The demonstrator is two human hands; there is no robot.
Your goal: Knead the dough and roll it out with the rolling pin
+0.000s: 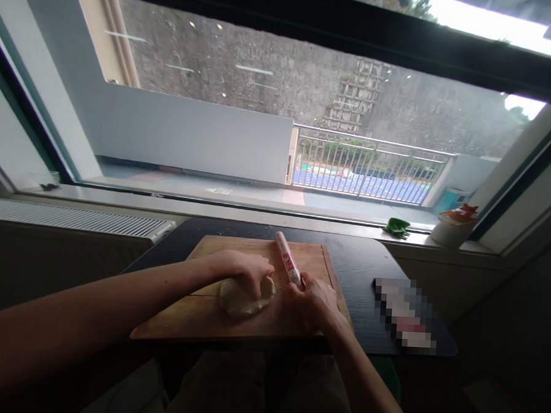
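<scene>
A flat, roundish piece of pale dough lies on a wooden cutting board. My left hand reaches across the dough from the left, its curled fingers and thumb gripping the dough's far right edge; the fingertips are partly hidden. Wrapped round the near end of a pale rolling pin with red lettering is my right hand, closed, at the right side of the board. The pin points away from me, slanting to the left, just right of the dough and apart from it.
The board rests on a dark table. A blurred-out flat object lies on the table at the right. On the windowsill are a green crumpled item and a white pot. A radiator stands at the left.
</scene>
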